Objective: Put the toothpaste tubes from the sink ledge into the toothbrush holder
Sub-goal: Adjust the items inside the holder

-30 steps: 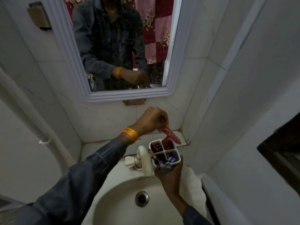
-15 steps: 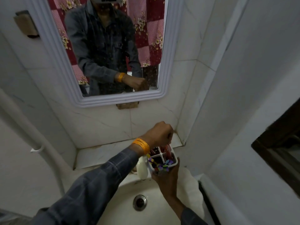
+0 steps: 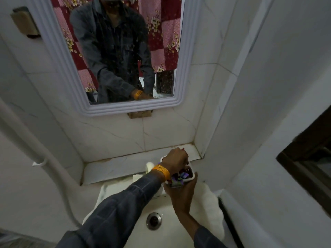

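Observation:
A white toothbrush holder (image 3: 191, 178) with four compartments is held above the sink's back rim; my right hand (image 3: 180, 193) grips it from below. Purple and blue items poke out of its front compartment. My left hand (image 3: 176, 158), with an orange bangle at the wrist, sits on top of the holder, its fingers curled down into a back compartment around a red toothpaste tube (image 3: 186, 170). Only a sliver of red shows beneath the fingers. The marble sink ledge (image 3: 121, 166) behind shows no tubes.
The white basin (image 3: 136, 228) with its metal drain (image 3: 153, 218) lies below my hands. A white tap (image 3: 149, 167) stands just left of the holder, and a white cloth (image 3: 210, 203) lies at the right. A mirror (image 3: 175, 51) hangs above; a pipe (image 3: 44, 158) runs at left.
My left hand has pushed the red tube down into the holder, from sticking out at an angle to nearly hidden. The view has tilted, so hands and holder sit lower in frame.

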